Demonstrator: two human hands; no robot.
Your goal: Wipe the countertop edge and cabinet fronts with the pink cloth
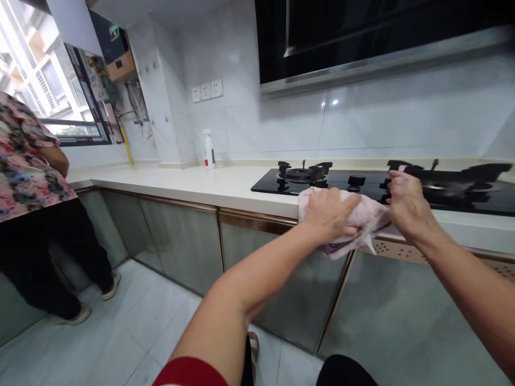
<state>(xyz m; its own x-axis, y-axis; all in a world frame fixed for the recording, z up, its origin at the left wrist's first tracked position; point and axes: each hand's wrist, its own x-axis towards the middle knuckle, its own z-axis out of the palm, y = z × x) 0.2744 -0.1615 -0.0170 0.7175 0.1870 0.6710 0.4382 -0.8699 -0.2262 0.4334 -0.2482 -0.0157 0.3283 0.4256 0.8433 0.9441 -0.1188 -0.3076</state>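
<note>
My left hand (330,212) is wrapped over a crumpled pale pink cloth (364,217). It presses the cloth against the front edge of the white countertop (237,187), and part of the cloth hangs below that edge. Beside the cloth's right end is my right hand (408,201), with its fingers curled in at the front of the black gas stove (341,177). Its fingertips are partly hidden, so whether they grip the cloth's end or a stove knob is unclear. A black knob (356,182) shows between the two hands.
Black pan supports (303,171) stand up on the stove. A white spray bottle (210,150) stands against the wall. The range hood (362,43) overhangs the stove. At the left, a person in a floral top (28,161) stands by the counter. Cabinet doors (181,241) run below.
</note>
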